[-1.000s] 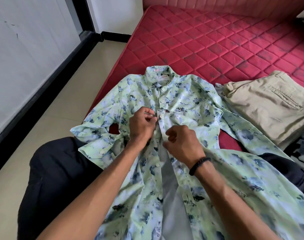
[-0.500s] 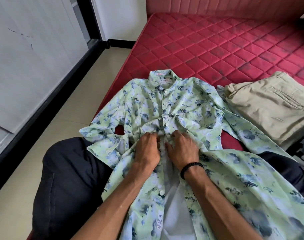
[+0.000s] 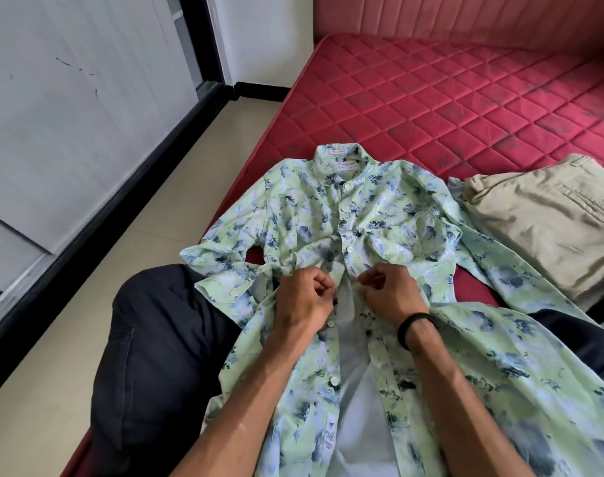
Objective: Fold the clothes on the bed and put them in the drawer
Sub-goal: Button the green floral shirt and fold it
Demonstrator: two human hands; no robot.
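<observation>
Head view, person seated at the edge of the bed. Nearest the camera, the lower part of the shirt drapes over the lap, its front hanging open there so that the pale inner lining shows between the two plackets. Just above that opening, the left hand has its fingers curled, pinching the button-side edge, while the right hand (a dark band sits on its wrist) has its fingers curled on the opposite, buttonhole-side edge; the two hands sit close together at mid-chest height. Beyond them the upper shirt lies flat on the red quilted mattress, collar farthest away, with the buttons from the collar down to the hands apparently fastened. To the right, folded beige trousers rest on the mattress, beside the shirt's sleeve. No drawer is in view.

Step in hand, as judged: buttoning the front before folding. The next move calls for bringing the two pinched edges together, aligning the next button with its hole, and pushing it through; several buttons below remain undone, and folding has not yet begun.
</observation>
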